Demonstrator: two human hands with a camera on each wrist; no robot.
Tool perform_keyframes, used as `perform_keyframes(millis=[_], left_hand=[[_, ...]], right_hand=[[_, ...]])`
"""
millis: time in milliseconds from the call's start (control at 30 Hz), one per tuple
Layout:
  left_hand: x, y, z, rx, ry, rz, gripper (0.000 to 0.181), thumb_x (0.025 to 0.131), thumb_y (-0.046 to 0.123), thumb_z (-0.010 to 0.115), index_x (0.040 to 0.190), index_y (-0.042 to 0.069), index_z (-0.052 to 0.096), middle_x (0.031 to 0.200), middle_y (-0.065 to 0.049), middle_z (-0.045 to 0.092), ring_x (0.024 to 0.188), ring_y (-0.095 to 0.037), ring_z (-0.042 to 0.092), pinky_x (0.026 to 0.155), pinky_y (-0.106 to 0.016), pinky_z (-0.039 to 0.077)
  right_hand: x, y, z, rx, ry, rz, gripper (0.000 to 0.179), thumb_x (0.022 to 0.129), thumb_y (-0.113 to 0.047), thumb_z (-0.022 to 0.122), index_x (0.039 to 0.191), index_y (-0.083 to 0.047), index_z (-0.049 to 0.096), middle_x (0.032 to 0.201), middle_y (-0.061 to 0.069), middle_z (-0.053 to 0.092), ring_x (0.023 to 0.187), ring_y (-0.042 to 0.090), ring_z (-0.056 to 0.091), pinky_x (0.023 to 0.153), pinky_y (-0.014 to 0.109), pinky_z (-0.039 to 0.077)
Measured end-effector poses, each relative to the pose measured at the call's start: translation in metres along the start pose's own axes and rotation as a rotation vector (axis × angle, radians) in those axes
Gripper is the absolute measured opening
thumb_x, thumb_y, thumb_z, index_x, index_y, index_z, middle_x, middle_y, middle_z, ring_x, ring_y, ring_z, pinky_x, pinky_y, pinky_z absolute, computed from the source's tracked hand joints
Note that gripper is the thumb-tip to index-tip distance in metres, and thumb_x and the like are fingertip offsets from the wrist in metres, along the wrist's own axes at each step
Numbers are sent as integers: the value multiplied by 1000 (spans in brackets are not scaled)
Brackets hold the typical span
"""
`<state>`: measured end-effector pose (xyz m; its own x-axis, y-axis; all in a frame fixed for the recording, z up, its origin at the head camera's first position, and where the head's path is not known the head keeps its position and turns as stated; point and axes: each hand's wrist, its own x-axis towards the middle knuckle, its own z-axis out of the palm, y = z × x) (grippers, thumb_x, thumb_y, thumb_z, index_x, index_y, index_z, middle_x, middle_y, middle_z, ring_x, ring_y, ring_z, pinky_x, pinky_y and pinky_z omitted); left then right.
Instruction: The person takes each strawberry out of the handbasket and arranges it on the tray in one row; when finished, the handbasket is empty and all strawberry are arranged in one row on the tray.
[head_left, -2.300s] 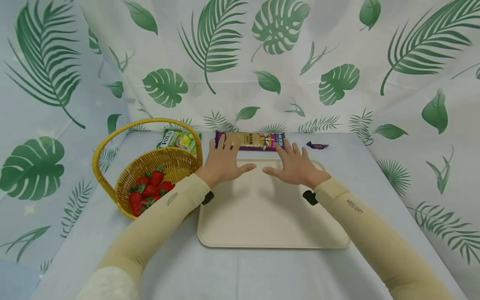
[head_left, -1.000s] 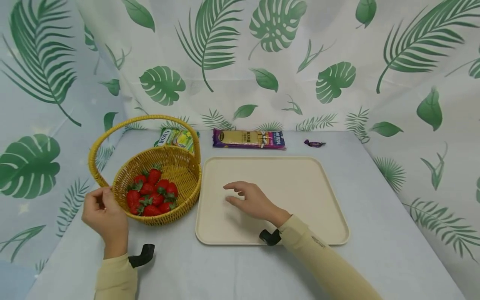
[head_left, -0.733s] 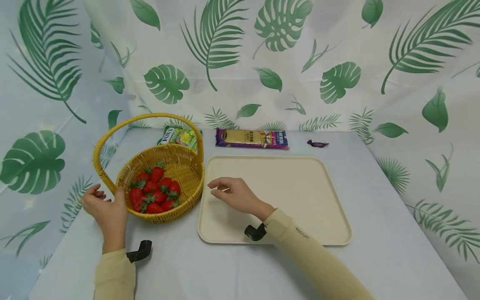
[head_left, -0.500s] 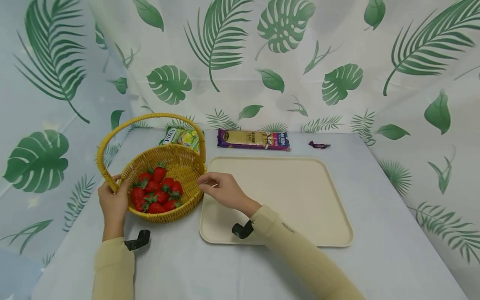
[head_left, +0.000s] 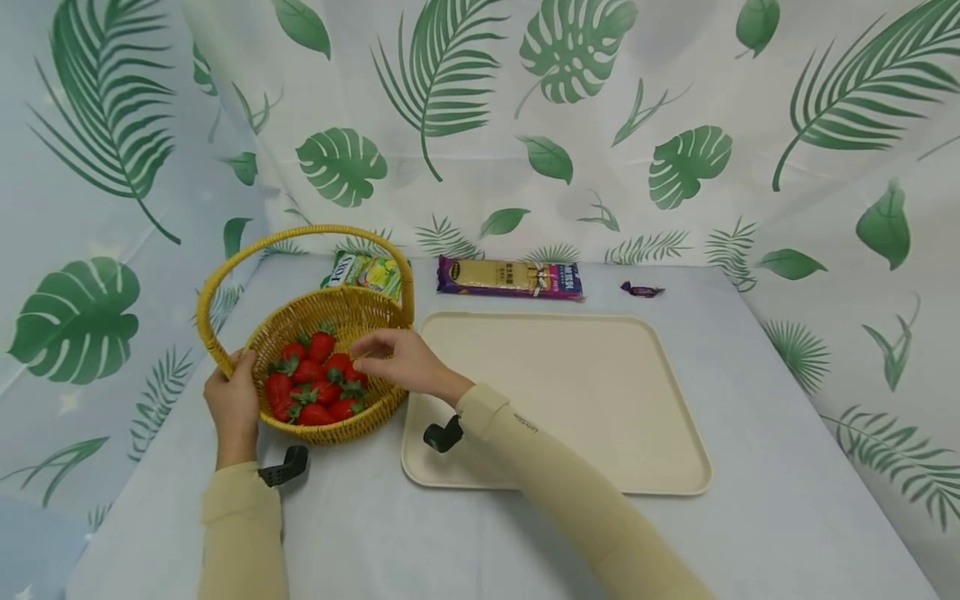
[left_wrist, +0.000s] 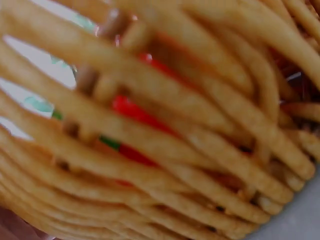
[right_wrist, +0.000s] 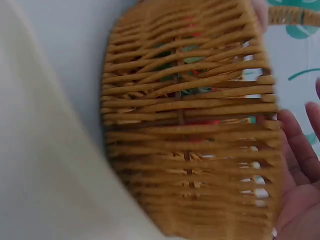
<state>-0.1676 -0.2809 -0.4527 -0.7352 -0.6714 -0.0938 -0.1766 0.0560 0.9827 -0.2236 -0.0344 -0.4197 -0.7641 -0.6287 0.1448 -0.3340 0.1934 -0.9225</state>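
Note:
A yellow wicker basket (head_left: 378,310) with a tall arched handle stands at the left of the table and holds several red strawberries (head_left: 307,372) with green leaves. At its left rim, by the foot of the handle, my left hand (head_left: 234,407) grips the basket. My right hand (head_left: 405,362) reaches over the right rim, thumb and fingers apart, fingertips close to the strawberries at the right of the pile. Woven wall (left_wrist: 175,125) fills the left wrist view, red showing through the gaps. In the right wrist view the right hand (right_wrist: 299,192) appears beyond the basket's side (right_wrist: 190,107).
A beige tray (head_left: 555,400) lies right of the basket, under my right forearm. Along the back are a green FOX'S candy bag (head_left: 369,273) partly behind the basket, a purple and gold long packet (head_left: 510,278) and a small purple wrapped candy (head_left: 642,290). Leaf-patterned cloth hangs behind.
From above the tray, both hands have gone to the basket. The left hand has taken hold of its rim by the handle; the right hand has moved left across the tray to over the strawberries.

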Motion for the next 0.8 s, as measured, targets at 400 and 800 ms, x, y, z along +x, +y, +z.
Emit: perform_keyframes(millis=[400,800], left_hand=[[-3,-6,2,-10,95,71,40,96,35,56,117,3,64,98,8,56,90,-5,47,83,-22,34],[-7,-2,5,-61,110,4,47,96,40,55,124,3,61,107,2,57,103,-14,50,96,-28,36]], right_hand=[[34,-1,12,-118,-390,6,29,90,-14,70,117,-3,68,106,3,71,94,5,64,82,19,49],[41,0,16,-280,-650,98,26,90,-12,69,116,-9,70,108,-4,70,96,1,62,84,15,46]])
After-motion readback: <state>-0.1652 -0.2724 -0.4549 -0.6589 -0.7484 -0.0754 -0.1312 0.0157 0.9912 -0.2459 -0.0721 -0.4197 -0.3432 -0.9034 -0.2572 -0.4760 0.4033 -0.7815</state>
